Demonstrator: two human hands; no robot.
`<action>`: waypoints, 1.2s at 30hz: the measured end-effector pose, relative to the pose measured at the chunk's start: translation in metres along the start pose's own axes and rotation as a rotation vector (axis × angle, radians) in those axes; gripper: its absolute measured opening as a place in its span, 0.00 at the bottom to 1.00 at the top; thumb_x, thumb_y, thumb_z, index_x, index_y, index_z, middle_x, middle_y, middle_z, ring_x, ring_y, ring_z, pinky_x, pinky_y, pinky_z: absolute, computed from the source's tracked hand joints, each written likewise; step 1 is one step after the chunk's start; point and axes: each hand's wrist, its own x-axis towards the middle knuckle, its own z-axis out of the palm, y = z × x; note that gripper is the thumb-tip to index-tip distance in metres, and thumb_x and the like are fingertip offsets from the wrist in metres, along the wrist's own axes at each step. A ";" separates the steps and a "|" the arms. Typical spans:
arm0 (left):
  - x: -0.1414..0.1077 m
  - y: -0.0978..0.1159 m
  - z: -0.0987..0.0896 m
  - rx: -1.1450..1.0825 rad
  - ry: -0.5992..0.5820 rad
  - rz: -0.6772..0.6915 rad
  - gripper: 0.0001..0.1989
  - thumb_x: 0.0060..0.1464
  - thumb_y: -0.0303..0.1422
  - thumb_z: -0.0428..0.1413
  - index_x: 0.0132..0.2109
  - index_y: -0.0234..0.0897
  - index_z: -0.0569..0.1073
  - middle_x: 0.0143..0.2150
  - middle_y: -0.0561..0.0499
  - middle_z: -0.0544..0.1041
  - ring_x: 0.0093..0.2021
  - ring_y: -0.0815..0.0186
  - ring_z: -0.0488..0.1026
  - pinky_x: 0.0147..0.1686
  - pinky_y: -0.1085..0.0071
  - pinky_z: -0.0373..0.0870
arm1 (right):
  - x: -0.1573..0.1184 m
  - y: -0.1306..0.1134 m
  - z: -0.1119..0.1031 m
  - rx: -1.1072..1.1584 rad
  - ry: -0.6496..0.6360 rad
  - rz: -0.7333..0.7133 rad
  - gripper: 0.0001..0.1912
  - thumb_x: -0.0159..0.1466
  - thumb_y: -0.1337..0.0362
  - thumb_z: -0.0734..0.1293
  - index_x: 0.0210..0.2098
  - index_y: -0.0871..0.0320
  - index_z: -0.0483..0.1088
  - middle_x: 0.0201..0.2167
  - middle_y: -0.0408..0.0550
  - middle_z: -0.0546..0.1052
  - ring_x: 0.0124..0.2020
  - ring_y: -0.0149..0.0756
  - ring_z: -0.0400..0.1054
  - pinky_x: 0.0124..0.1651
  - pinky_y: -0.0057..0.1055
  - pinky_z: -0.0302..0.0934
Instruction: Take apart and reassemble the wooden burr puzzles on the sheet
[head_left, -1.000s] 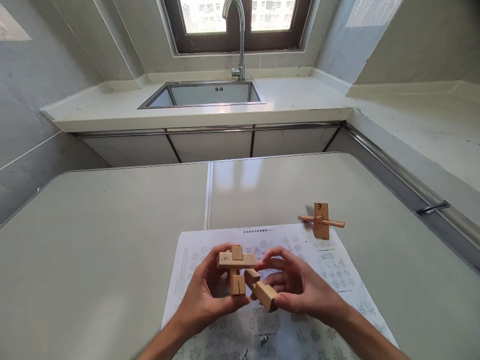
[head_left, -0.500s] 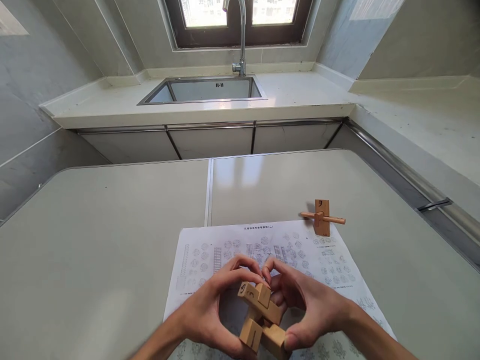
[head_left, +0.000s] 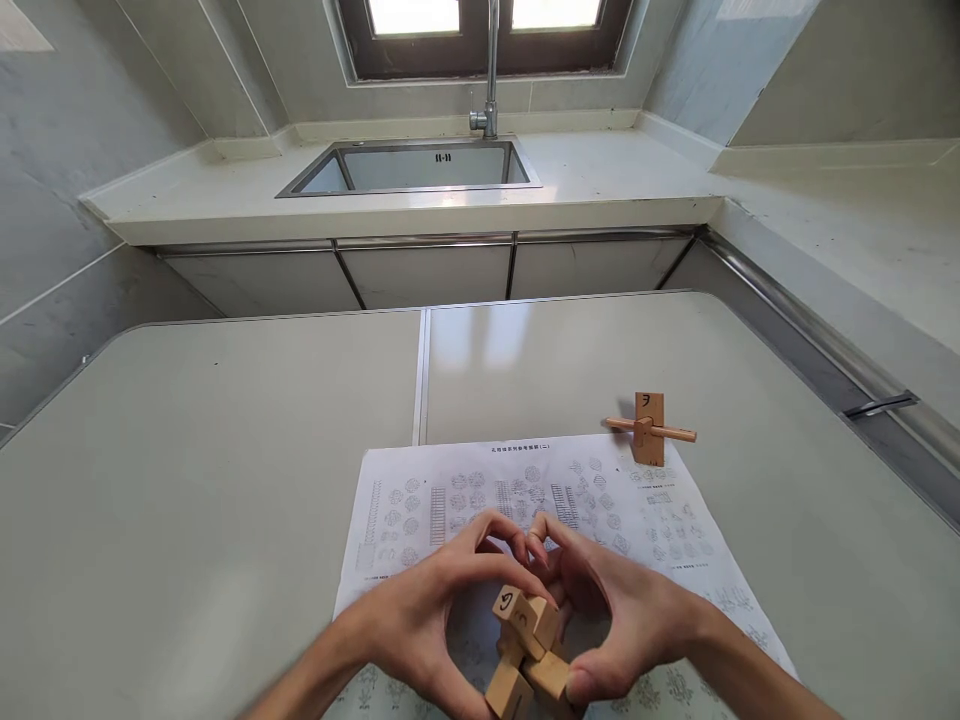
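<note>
Between my two hands sits a cluster of interlocking wooden puzzle blocks (head_left: 529, 640), some marked with black characters. My left hand (head_left: 442, 610) curls round its left side, with the thumb at the lower block and a fingertip on the top one. My right hand (head_left: 600, 610) grips the other side, its thumb pressed on the lower right block. Some of the fingers behind the blocks are hidden. Under the hands lies a printed sheet of puzzle diagrams (head_left: 420, 480).
A wooden block cross with a thin rod through it (head_left: 649, 430) stands at the sheet's upper right edge. The pale table (head_left: 187, 480) has a seam strip down its middle. Beyond are a counter with a sink (head_left: 412, 165) and a tap (head_left: 491, 90).
The upper blocks have turned and shifted closer over the lower ones, so the cluster looks more compact. My left fingertips moved slightly right with them. The view tilted down a little.
</note>
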 end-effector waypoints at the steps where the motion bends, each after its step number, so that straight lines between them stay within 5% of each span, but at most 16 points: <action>1: 0.000 0.000 0.000 0.009 -0.001 0.000 0.35 0.34 0.45 0.78 0.53 0.48 0.82 0.55 0.45 0.67 0.60 0.47 0.67 0.64 0.48 0.67 | 0.000 0.000 0.000 -0.001 0.000 0.000 0.45 0.39 0.58 0.90 0.39 0.51 0.54 0.33 0.33 0.72 0.32 0.27 0.72 0.35 0.21 0.67; 8: 0.000 -0.003 0.003 0.049 -0.023 0.019 0.36 0.34 0.45 0.78 0.54 0.49 0.82 0.56 0.44 0.67 0.59 0.47 0.68 0.64 0.48 0.68 | 0.000 0.002 0.002 -0.021 -0.001 -0.048 0.45 0.37 0.59 0.90 0.37 0.51 0.55 0.35 0.34 0.69 0.31 0.24 0.66 0.33 0.19 0.63; 17: -0.001 -0.006 0.003 0.074 -0.039 0.001 0.38 0.33 0.45 0.79 0.55 0.51 0.82 0.57 0.44 0.65 0.62 0.46 0.65 0.64 0.49 0.69 | 0.001 0.007 0.002 0.048 0.008 -0.071 0.44 0.40 0.60 0.90 0.39 0.51 0.57 0.37 0.38 0.74 0.37 0.31 0.73 0.37 0.24 0.66; 25: -0.002 -0.003 0.009 0.092 0.258 -0.037 0.37 0.39 0.37 0.78 0.58 0.50 0.78 0.58 0.45 0.67 0.60 0.48 0.70 0.64 0.49 0.68 | -0.003 -0.009 -0.001 -0.009 0.179 -0.125 0.32 0.61 0.42 0.78 0.51 0.52 0.64 0.45 0.49 0.80 0.43 0.38 0.75 0.48 0.36 0.69; 29: -0.002 -0.007 0.010 -0.002 0.387 -0.050 0.37 0.44 0.33 0.76 0.61 0.52 0.75 0.58 0.46 0.68 0.57 0.51 0.72 0.59 0.54 0.71 | -0.007 -0.014 -0.002 -0.065 0.237 -0.130 0.24 0.69 0.48 0.74 0.57 0.50 0.67 0.53 0.52 0.80 0.52 0.42 0.75 0.58 0.44 0.67; 36: -0.002 -0.008 0.011 -0.056 0.424 -0.065 0.35 0.47 0.29 0.75 0.61 0.52 0.74 0.57 0.48 0.68 0.57 0.54 0.72 0.58 0.58 0.72 | 0.001 -0.009 0.004 -0.079 0.311 -0.229 0.11 0.71 0.56 0.74 0.49 0.52 0.73 0.46 0.49 0.83 0.49 0.40 0.78 0.55 0.42 0.72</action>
